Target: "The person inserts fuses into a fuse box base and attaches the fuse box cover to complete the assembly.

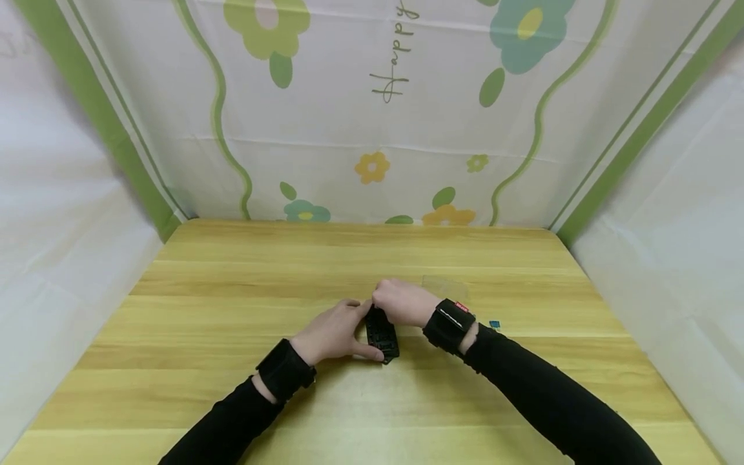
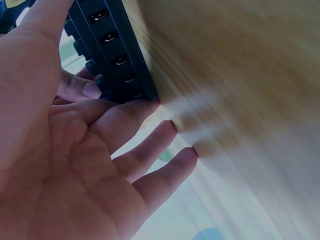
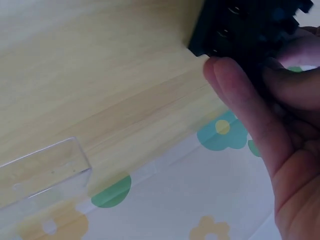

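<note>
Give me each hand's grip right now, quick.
Left hand: closed, holding the black block between thumb and fingers.
Right hand: closed, gripping the block's far end.

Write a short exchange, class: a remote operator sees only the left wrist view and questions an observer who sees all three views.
Operator: I see the left hand at a black block. Does anything else lie on the table?
Observer: Yes, a clear plastic piece lies beyond the right wristband in the head view.
Operator: Is there anything beside the right sleeve?
Observer: A small blue piece lies on the table there, near the cuff end.
</note>
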